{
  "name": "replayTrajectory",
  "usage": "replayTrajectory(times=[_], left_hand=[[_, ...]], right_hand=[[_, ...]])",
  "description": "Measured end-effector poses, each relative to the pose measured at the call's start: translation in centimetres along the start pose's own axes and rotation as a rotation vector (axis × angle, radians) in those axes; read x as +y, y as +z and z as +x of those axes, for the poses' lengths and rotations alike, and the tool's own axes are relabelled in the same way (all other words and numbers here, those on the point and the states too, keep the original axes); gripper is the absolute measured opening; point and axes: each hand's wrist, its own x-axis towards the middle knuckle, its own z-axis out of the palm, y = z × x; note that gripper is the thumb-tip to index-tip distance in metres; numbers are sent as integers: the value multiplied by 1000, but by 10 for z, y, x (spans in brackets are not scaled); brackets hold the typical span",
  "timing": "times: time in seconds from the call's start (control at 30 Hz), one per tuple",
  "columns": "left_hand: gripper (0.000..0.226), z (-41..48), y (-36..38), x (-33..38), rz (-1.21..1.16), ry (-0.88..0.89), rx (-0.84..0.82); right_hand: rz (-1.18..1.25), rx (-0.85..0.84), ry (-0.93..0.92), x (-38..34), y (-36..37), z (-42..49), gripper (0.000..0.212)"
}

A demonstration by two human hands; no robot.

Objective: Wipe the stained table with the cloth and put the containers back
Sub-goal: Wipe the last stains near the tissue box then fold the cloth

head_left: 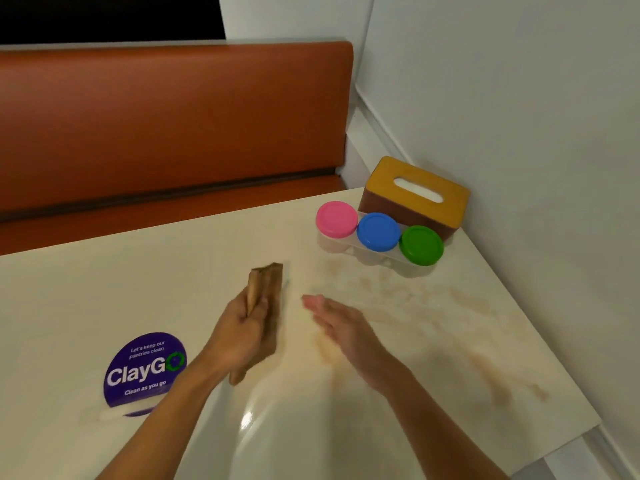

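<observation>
Three small clear containers [332, 242] with round plastic lids [378, 232], pink, blue and green, stand in a row at the right of the frame. They are just in front of a rectangular tissue box [415, 199] with a yellow top. The table [104, 282] is smooth, glossy and cream-coloured, and brownish smeared stains [491, 379] lie across its right half. A round purple sticker [145, 368] is at the lower left, and an orange padded bench [173, 116] fills the upper left.

At the centre, the left hand [242, 334] grips a folded brown cloth [270, 289], with the fingers curled around its edge. The cloth is long and flat. Its long axis runs almost vertically in the frame, and the upper end points toward the bench. If it touches the table, I cannot tell. The right hand [341, 327] is just beside it, a little blurred, with flat straight fingers that point to the upper left and hold nothing.
</observation>
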Motion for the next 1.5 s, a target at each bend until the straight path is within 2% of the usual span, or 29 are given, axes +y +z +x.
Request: replayTrajectory(times=[0.03, 0.1, 0.17, 0.2, 0.27, 0.33, 0.43, 0.6, 1.03, 1.5], left_hand=[[30, 8, 2, 2, 33, 33, 46], [43, 29, 7, 2, 149, 176, 114], [57, 56, 19, -7, 431, 279, 140], [61, 68, 29, -10, 578, 246, 122], [66, 82, 53, -13, 740, 113, -3], [68, 86, 83, -19, 819, 72, -106], [72, 85, 116, -28, 911, 88, -72], [73, 87, 150, -20, 949, 94, -69], [68, 84, 169, 0, 993, 187, -217], [73, 80, 191, 16, 1011, 287, -379]], right_hand=[[-133, 142, -66, 7, -18, 1, 20], [-455, 361, -174, 26, -60, -3, 20], [-753, 470, -134, 43, -97, -7, 38], [-882, 473, -35, 50, -113, -10, 49], [-1065, 427, 188, 64, -131, -19, 50], [-1138, 359, 238, 75, -135, -27, 51], [-1186, 323, 229, 79, -131, -31, 58], [-1171, 306, 253, 75, -137, -26, 59], [-1161, 307, 238, 75, -138, -26, 61], [-1170, 302, 234, 80, -143, -24, 63]])
